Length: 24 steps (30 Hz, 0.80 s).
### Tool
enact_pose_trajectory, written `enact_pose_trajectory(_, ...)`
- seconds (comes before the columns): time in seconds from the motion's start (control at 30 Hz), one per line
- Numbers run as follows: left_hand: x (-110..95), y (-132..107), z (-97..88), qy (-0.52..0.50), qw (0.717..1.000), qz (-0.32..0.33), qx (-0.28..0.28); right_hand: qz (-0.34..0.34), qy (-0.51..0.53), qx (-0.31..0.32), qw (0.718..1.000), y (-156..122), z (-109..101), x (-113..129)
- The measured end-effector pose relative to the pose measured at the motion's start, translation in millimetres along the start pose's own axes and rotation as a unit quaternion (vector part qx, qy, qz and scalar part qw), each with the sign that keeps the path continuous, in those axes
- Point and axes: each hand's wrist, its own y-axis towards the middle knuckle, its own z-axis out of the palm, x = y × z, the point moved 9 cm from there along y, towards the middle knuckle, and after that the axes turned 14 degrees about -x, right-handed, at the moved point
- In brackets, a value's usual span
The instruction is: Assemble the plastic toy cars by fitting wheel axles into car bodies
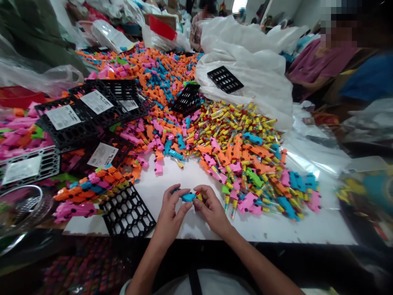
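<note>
Above the white tabletop [196, 231], my left hand [172, 209] pinches a small blue toy car [188, 197] between thumb and fingers. My right hand [213, 211] is closed on a yellow tube with a red end [199, 196], held against the car's right end; whether it sits inside the car cannot be made out. To the left lies a black honeycomb tray [129, 213], with a row of orange, blue and pink toy cars [101, 182] beside it. Right of my hands spreads a heap of yellow-capped tubes [227, 123] mixed with toy cars [239, 151].
A large pile of toy cars [162, 69] covers the back. Black trays with white labels [96, 101] stack at the left, near a clear round container [23, 209]. A white plastic sheet [245, 57] lies behind the tubes. A person in a pink top [319, 61] sits at right.
</note>
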Motion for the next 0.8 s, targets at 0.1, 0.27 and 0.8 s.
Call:
enact_pose_trajectory(0.1,3.7,0.2,-1.4,0.059,0.996,0.06,-0.002,0.039,0.04,0.012,0.998,0.2,1.0,-7.2)
enact_pose_trajectory(0.27,2.1,-5.1,-0.7,0.078,0.994,0.073,-0.002,-0.077,-0.127,0.036,0.988,-1.1,-6.8,12.0)
enact_pose_trajectory(0.8,-14.4,-14.1,0.7,0.146,0.975,0.167,0.01,-0.319,-0.242,0.069,0.914,-6.2,-5.0,45.2)
